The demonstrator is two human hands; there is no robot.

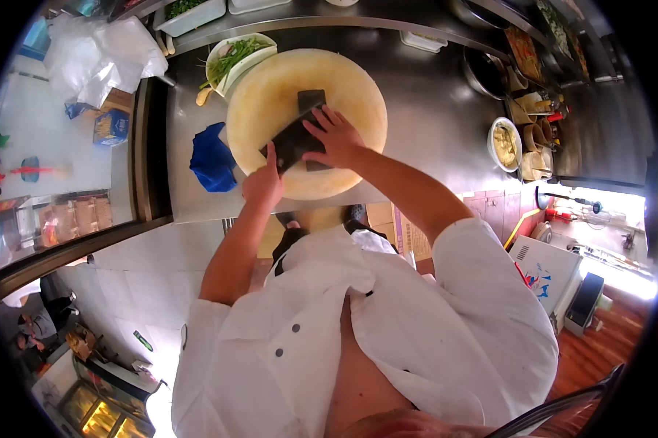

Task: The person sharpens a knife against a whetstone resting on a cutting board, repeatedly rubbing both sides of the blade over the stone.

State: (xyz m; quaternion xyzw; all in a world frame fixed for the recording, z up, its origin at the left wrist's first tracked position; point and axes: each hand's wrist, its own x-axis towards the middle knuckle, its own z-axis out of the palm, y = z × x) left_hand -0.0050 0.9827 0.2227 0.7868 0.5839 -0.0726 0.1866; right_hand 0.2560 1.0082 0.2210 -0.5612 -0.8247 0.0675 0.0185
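A dark, broad cleaver blade (pixel 292 144) lies aslant across a dark oblong sharpening stone (pixel 311 98) on a thick round chopping block (pixel 270 80). At the near left corner of the blade, my left hand (pixel 263 184) is closed round the cleaver's handle end, its index finger stretched along the blade. The handle is hidden by that hand. My right hand (pixel 336 139) lies on the far right part of the blade, fingers spread and pressed flat. The stone's middle is covered by the blade, while its ends show above and below.
A blue cloth (pixel 213 158) lies left of the block. Behind it stands a white container (pixel 250 64) of green vegetables. A white bowl (pixel 504 144) with pale food sits at the right. A metal shelf (pixel 329 16) runs along the back of the steel counter (pixel 431 95).
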